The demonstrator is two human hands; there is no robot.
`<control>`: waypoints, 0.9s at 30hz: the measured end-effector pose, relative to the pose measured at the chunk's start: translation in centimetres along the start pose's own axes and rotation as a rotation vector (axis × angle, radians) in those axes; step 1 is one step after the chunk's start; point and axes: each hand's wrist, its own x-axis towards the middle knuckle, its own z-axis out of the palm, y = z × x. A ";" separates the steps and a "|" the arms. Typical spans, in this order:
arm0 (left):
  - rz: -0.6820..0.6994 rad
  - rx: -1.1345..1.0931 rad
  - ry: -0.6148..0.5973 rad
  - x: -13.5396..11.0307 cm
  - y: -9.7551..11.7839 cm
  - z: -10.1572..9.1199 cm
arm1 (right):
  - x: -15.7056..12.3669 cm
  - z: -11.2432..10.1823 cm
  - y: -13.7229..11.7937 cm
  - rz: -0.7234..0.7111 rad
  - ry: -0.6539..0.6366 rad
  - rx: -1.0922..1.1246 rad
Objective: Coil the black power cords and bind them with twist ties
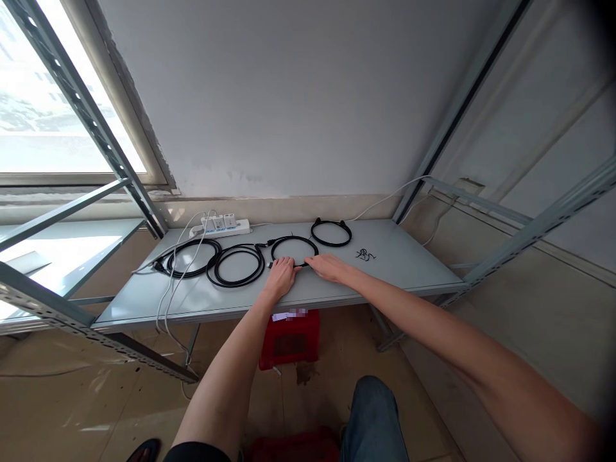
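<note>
Grey shelf (409, 256) | black cable coil (294, 237) beyond hands (281, 276) (328, 267) | (both pinching its near edge)

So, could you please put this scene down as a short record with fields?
Surface: grey shelf against a wall
Left hand: on the near edge of the handled black coil, exact grip unclear
Right hand: at the same coil's near right edge
Other black coils: leftmost coil, second coil, rear coil
Right of the coils: dark strips in a loose cluster
Back left: white power strip with plugs in it
Below the shelf: red object
</note>
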 end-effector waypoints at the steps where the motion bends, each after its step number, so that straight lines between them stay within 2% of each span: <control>1: -0.007 -0.004 0.003 0.0 0.0 0.0 | 0.1 0.3 0.2 0.019 0.042 0.084; 4: -0.031 -0.003 0.009 0.0 0.0 0.1 | 0.4 1.2 0.3 0.095 0.179 0.442; 7: -0.034 0.007 0.007 0.1 0.0 0.1 | 0.7 2.3 -0.4 0.191 0.241 0.818; 10: -0.023 0.015 -0.001 0.1 0.0 0.1 | 0.9 3.4 -1.5 0.267 0.300 0.958; 13: -0.015 0.019 -0.006 0.1 0.1 0.0 | 0.9 3.9 -2.1 0.269 0.352 0.845; 16: -0.009 0.010 -0.001 0.1 0.1 0.0 | 0.7 3.7 -2.4 0.274 0.302 0.649; 19: -0.006 -0.002 0.001 0.1 0.1 0.0 | 0.6 3.0 -2.6 0.266 0.241 0.341; 21: -0.008 -0.003 -0.004 0.1 0.1 -0.1 | 0.7 2.4 -2.7 0.193 0.169 0.110; 24: -0.011 0.000 -0.015 0.1 0.2 -0.2 | 0.9 1.2 -2.6 0.008 0.043 -0.172; 27: -0.020 -0.009 -0.017 0.1 0.3 -0.4 | 1.1 0.0 -2.4 -0.140 0.027 -0.338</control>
